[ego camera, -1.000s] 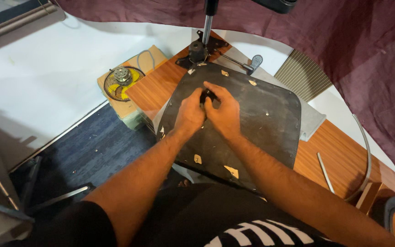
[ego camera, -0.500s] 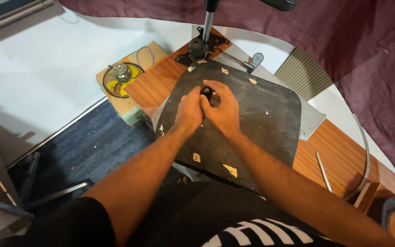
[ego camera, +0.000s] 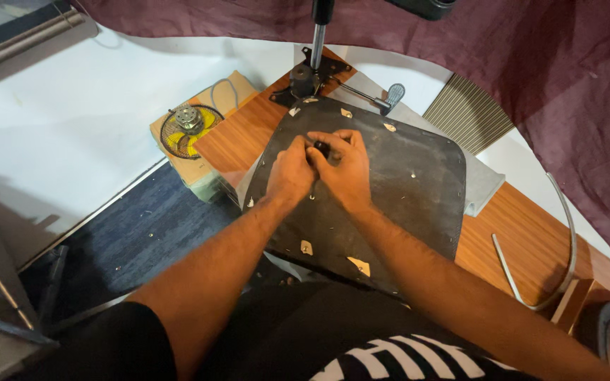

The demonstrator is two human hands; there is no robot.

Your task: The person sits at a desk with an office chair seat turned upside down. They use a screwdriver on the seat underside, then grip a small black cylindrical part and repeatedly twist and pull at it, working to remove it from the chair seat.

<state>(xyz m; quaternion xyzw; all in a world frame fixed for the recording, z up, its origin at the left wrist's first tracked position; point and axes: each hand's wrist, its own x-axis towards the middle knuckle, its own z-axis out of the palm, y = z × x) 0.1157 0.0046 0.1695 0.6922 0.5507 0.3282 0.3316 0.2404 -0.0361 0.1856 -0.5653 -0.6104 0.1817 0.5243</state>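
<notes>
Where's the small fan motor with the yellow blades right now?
In the head view the fan motor sits upper left on a cardboard box, just left of the wooden board and the dark seat panel that both hands are working on.

A tan cardboard box (ego camera: 210, 120) stands left of the dark panel (ego camera: 418, 183) — no labels, signs, screens

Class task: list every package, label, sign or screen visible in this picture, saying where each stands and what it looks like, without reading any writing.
Cardboard box: left of the dark seat panel, flat, tan, carrying a small round fan with a wire guard and yellow blades.
Pale tags: small cream scraps dotted along the panel's edges; whether they bear print cannot be told.
Signs or screens: none in view.
</notes>
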